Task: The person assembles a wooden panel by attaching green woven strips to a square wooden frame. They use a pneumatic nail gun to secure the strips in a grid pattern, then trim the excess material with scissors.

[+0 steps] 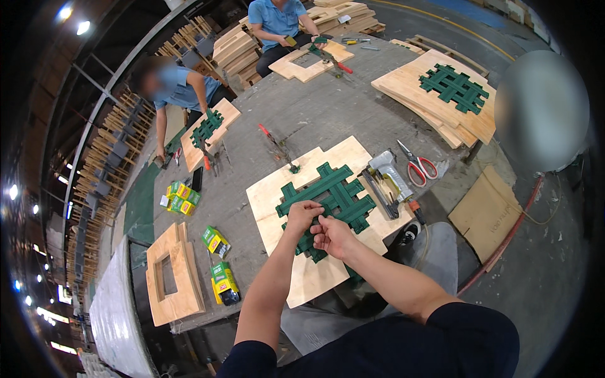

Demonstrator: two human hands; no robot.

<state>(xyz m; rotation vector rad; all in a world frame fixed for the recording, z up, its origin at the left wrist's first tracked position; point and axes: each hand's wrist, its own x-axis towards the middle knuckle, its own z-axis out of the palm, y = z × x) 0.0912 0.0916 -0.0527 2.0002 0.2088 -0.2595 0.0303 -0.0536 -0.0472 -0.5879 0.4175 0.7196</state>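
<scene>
Both hands (318,227) pinch green webbing (334,195) on plywood (309,277), grey workshop table (315,113).

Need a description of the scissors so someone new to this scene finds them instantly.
Start at the plywood panel with the green woven straps under the person's hands. Just right of it lies a grey staple gun, and the scissors lie right of that on the grey table. They are the only tool there with red handle loops, blades pointing away from the person.

Both bare forearms rise from the lower edge toward mid-frame; left hand (304,213) and right hand (331,235) meet there, fingers curled, pinching
</scene>
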